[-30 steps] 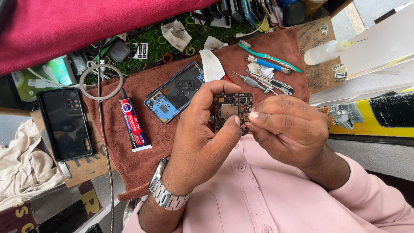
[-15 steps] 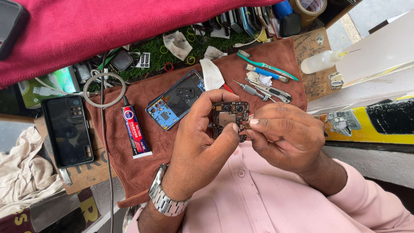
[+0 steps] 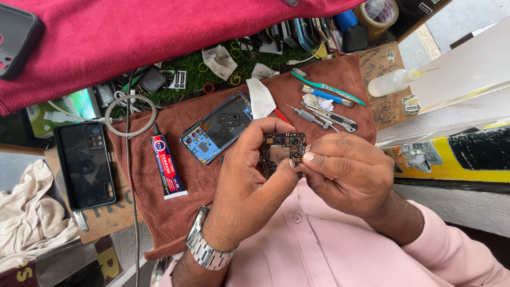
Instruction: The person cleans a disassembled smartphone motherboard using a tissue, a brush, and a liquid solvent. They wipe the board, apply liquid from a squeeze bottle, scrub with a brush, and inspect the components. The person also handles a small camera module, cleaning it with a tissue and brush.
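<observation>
the small dark circuit board [image 3: 281, 153] is already out of its phone and held up over the near edge of the brown cloth [image 3: 159, 212]. the left hand [image 3: 249, 183] is closed around the board, thumb pressed on its near face. the right hand [image 3: 348, 178] is pinched narrow at the board's right edge, fingertips [image 3: 308, 157] touching it; what they grip there is too small to tell. by the look of it the strip-down is done and fine work on the board is in hand, while refitting is left.

the blue phone frame [image 3: 218, 128] lies open on the cloth, just left of the hands. further left lie a glue tube [image 3: 167, 166] and a black phone back [image 3: 85, 165]. to the far right lie a green toothbrush [image 3: 326, 87], a screwdriver [image 3: 308, 115] and a clear squeeze bottle [image 3: 390, 82]. nothing stands between the hands and the frame; a white wipe [image 3: 260, 98] rests on its far corner.
</observation>
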